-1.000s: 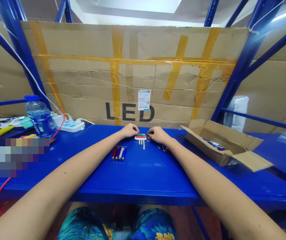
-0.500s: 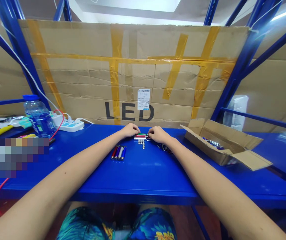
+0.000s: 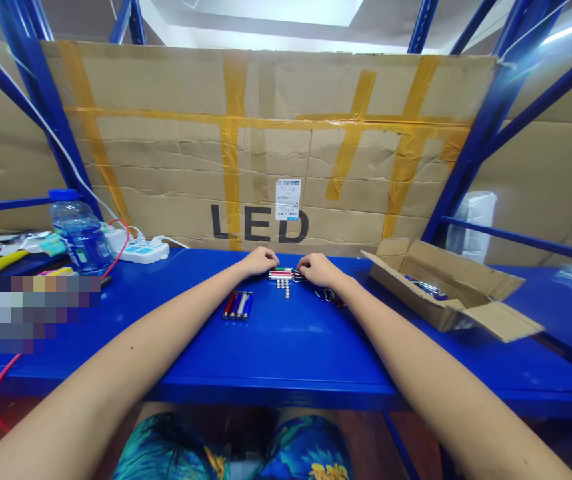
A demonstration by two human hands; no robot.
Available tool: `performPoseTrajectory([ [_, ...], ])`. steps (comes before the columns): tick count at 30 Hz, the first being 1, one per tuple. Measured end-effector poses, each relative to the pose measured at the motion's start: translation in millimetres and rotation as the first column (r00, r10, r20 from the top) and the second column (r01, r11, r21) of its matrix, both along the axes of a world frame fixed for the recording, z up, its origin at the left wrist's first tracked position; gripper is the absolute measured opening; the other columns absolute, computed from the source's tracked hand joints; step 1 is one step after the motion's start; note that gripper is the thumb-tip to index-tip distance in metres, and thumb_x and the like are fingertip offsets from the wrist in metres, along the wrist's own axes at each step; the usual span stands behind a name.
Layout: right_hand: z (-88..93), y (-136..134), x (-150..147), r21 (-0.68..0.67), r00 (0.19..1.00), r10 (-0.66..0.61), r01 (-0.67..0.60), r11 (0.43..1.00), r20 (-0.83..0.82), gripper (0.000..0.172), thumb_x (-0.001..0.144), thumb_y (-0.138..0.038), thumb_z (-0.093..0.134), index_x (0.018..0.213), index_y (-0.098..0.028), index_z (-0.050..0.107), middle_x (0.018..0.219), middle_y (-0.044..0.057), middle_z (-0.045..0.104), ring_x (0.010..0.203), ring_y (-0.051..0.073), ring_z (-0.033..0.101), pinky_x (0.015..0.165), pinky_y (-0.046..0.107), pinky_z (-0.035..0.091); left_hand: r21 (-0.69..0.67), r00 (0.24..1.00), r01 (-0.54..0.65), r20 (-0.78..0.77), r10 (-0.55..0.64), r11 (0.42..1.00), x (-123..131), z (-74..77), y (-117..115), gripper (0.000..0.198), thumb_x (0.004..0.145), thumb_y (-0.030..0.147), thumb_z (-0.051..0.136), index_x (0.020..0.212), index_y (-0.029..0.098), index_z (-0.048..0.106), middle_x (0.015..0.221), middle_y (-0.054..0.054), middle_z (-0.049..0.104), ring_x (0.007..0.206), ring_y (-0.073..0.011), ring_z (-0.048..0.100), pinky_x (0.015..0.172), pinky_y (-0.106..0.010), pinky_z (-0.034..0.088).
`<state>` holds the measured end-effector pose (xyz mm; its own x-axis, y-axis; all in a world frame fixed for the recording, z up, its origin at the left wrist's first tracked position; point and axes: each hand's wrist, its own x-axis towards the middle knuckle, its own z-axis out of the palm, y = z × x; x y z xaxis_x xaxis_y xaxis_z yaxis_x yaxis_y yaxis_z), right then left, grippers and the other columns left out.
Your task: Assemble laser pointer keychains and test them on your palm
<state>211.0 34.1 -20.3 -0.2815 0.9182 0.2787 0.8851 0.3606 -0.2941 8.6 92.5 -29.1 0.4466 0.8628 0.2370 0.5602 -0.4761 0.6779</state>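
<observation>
My left hand [image 3: 260, 260] has its fingers drawn together at the left end of a slim green metal tube [image 3: 283, 269], which looks like a small penlight. At the tube's right end, my right hand [image 3: 316, 268] is closed in a pinch; the fingertips hide the exact contact. Red and silver tubes [image 3: 280, 275] lie in a row with the green one, on the near side. Just in front of them sit several small round silver pieces [image 3: 282, 284], resembling button cells. Dark carabiner clips [image 3: 328, 295] lie beneath my right wrist.
Several red, blue and silver tubes [image 3: 237, 305] lie side by side on the blue table [image 3: 286, 353]. On the right stands an open cardboard box [image 3: 416, 293] with metal pieces inside. A water bottle [image 3: 80, 233] and a power strip [image 3: 143, 251] are at left; a large carton [image 3: 176, 160] stands behind.
Both hands stay at the ends of the green tube, with only slight finger movement. The tubes, round pieces and box keep their places; the view shifts very slightly.
</observation>
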Motion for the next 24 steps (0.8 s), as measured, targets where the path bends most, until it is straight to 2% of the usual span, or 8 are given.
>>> performPoseTrajectory([
  [4, 0.2, 0, 5, 0.010, 0.999, -0.026, 0.027, 1.000, -0.041, 0.026, 0.082, -0.011, 0.050, 0.086, -0.017, 0.075, 0.094, 0.007, 0.075, 0.088, 0.020, 0.065, 0.075, 0.024, 0.043, 0.028, 0.999, -0.026, -0.024, 0.027, 0.999, -9, 3.2, 0, 0.015, 0.075, 0.019, 0.058, 0.081, 0.014, 0.071, 0.094, -0.008, 0.073, 0.089, -0.0205, 0.065, 0.085, -0.031, 0.049],
  [7, 1.2, -1, 13, 0.020, 0.994, -0.051, 0.053, 0.998, -0.092, 0.025, 0.082, -0.011, 0.050, 0.086, -0.016, 0.075, 0.095, 0.008, 0.075, 0.088, 0.020, 0.065, 0.076, 0.024, 0.043, 0.100, 0.994, -0.045, -0.091, 0.054, 0.994, -26, 12.3, -6, 0.016, 0.076, 0.022, 0.057, 0.083, 0.015, 0.070, 0.095, -0.009, 0.072, 0.091, -0.0209, 0.064, 0.084, -0.031, 0.047],
  [10, 2.0, -5, 20, 0.007, 0.988, -0.063, 0.065, 0.998, -0.141, 0.025, 0.085, -0.014, 0.049, 0.088, -0.015, 0.074, 0.098, 0.009, 0.074, 0.091, 0.020, 0.065, 0.078, 0.025, 0.045, 0.030, 0.980, 0.054, -0.192, -0.048, 0.998, -47, 23.9, -16, 0.020, 0.078, 0.026, 0.054, 0.086, 0.014, 0.068, 0.078, -0.006, 0.070, 0.073, -0.0178, 0.063, 0.072, -0.029, 0.047],
  [13, 0.7, -7, 23, -0.031, 0.987, -0.064, 0.061, 0.998, -0.144, 0.026, 0.087, -0.014, 0.049, 0.093, -0.016, 0.074, 0.104, 0.008, 0.074, 0.096, 0.020, 0.065, 0.082, 0.026, 0.045, 0.097, 0.939, 0.091, -0.339, -0.053, 0.991, -60, 31.9, -26, 0.018, 0.077, 0.026, 0.054, 0.084, 0.016, 0.068, 0.080, -0.005, 0.070, 0.075, -0.0169, 0.062, 0.072, -0.028, 0.044],
  [17, -4.0, -5, 21, -0.067, 0.998, -0.016, 0.012, 0.998, -0.066, 0.031, 0.086, -0.008, 0.046, 0.098, -0.016, 0.073, 0.108, 0.008, 0.073, 0.100, 0.021, 0.064, 0.086, 0.026, 0.044, 0.194, 0.895, 0.089, -0.446, 0.007, 0.977, -60, 35.8, -36, 0.018, 0.078, 0.024, 0.052, 0.084, 0.017, 0.067, 0.088, -0.005, 0.071, 0.080, -0.0171, 0.061, 0.073, -0.027, 0.042],
  [20, -6.8, -3, 20, -0.074, 0.999, -0.008, 0.005, 0.997, -0.031, 0.033, 0.085, -0.006, 0.045, 0.098, -0.017, 0.073, 0.107, 0.008, 0.073, 0.098, 0.020, 0.064, 0.082, 0.025, 0.044, 0.199, 0.872, 0.100, -0.489, 0.011, 0.975, -57, 37.1, -40, 0.019, 0.078, 0.024, 0.051, 0.086, 0.017, 0.067, 0.086, -0.006, 0.070, 0.077, -0.0168, 0.060, 0.069, -0.027, 0.041],
  [24, -7.7, -1, 20, -0.080, 0.999, -0.018, 0.016, 0.997, -0.032, 0.026, 0.085, -0.011, 0.048, 0.093, -0.017, 0.072, 0.100, 0.007, 0.073, 0.090, 0.019, 0.065, 0.077, 0.023, 0.044, 0.197, 0.869, 0.118, -0.495, -0.005, 0.973, -54, 37.6, -42, 0.020, 0.078, 0.025, 0.051, 0.085, 0.017, 0.068, 0.086, -0.005, 0.070, 0.075, -0.0166, 0.059, 0.069, -0.027, 0.040],
])
